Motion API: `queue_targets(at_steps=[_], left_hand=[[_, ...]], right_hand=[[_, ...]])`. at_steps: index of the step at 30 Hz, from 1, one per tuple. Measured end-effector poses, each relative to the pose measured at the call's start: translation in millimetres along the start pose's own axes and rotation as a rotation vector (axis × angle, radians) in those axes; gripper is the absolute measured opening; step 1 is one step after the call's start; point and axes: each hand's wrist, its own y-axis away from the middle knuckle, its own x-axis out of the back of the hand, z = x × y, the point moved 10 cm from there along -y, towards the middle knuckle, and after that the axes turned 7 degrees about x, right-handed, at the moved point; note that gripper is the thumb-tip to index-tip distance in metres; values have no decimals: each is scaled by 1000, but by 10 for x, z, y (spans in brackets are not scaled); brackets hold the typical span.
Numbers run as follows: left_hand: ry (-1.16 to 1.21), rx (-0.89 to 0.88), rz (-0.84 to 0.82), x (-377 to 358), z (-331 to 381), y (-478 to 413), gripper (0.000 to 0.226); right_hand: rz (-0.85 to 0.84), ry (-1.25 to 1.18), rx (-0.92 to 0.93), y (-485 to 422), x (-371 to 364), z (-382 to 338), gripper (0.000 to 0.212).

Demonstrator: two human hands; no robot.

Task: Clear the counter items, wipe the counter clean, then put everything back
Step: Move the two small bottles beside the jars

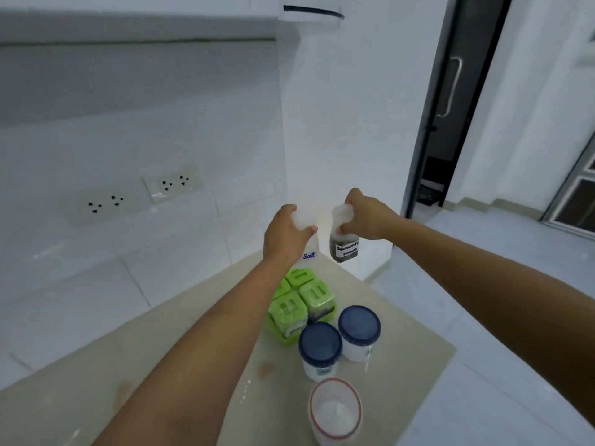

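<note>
I've got both hands at the far corner beyond the green box [301,305], left hand [283,238] wrapped over the salt jar [309,249] cap, right hand [365,218] pinching the sauce jar [345,249] cap, both jars upright, side by side, so lift straight up.
</note>
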Motion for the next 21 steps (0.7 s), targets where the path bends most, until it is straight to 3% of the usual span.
queue_targets(at_steps=[10, 15, 21], left_hand=[[-235, 93, -233, -1608, -99, 164, 68], [-363, 117, -313, -1943, -402, 333, 62], [-392, 79, -300, -1987, -460, 450, 64]], right_hand=[[-204, -27, -116, 169, -646, 1230, 59], [-261, -54, -124, 295, -1128, 1558, 58], [-190, -138, -151, 357, -1267, 1654, 57]])
